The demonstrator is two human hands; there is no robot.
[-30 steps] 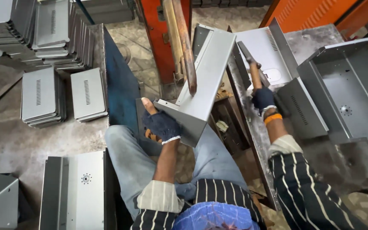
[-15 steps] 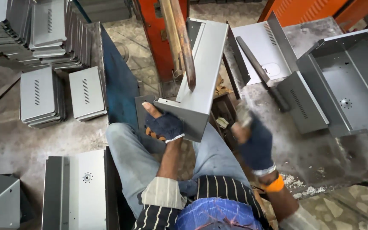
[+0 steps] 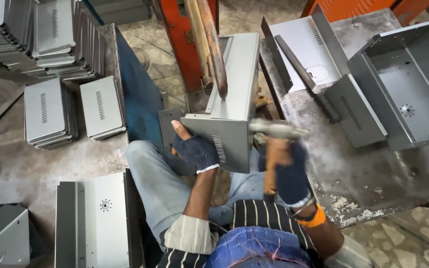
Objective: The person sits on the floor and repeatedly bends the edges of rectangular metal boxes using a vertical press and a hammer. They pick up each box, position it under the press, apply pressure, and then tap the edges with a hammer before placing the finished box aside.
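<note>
Grey folded sheet-metal housing [image 3: 232, 106] stands at frame centre, long axis running from upper frame down toward the person, its vented lower end gripped by the gloved left hand [image 3: 197, 150]. Wooden-handled hammer [image 3: 274, 144], blurred, is clenched in the gloved right hand [image 3: 289, 173] just right of that end, head level with the housing's lower right corner; left hand is nearer.

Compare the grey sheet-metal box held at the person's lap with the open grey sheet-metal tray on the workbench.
The grey sheet-metal box is gripped by the gloved left hand; the open grey sheet-metal tray lies untouched on the workbench. The box shows closed outer faces; the tray shows its hollow inside, with a round hole pattern. Both are grey folded sheet metal with slotted vents.
</note>
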